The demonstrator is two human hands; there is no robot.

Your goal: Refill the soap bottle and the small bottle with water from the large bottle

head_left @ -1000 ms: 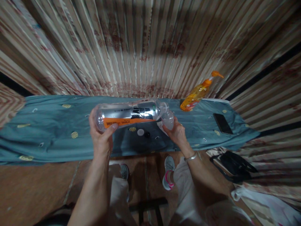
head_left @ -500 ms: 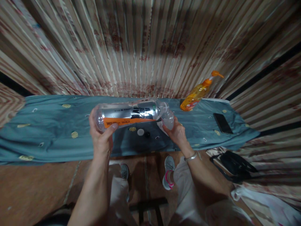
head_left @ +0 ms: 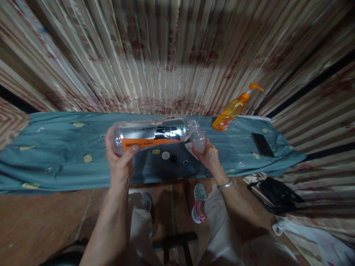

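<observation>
My left hand (head_left: 119,162) grips the base end of a large clear plastic bottle (head_left: 152,134) with an orange and black label, held on its side above the table. Its open neck points right, into a small clear bottle (head_left: 198,141) held upright in my right hand (head_left: 209,158). The mouths of the two bottles touch. Just below them on the blue-grey cloth (head_left: 55,155) lie a white cap (head_left: 165,155) and a small black cap (head_left: 173,158).
An orange pump dispenser bottle (head_left: 232,111) stands at the back right of the cloth-covered table, with a black phone (head_left: 262,145) lying flat further right. A striped curtain hangs behind. A black bag (head_left: 276,195) and white plastic bag (head_left: 313,244) sit on the floor at right.
</observation>
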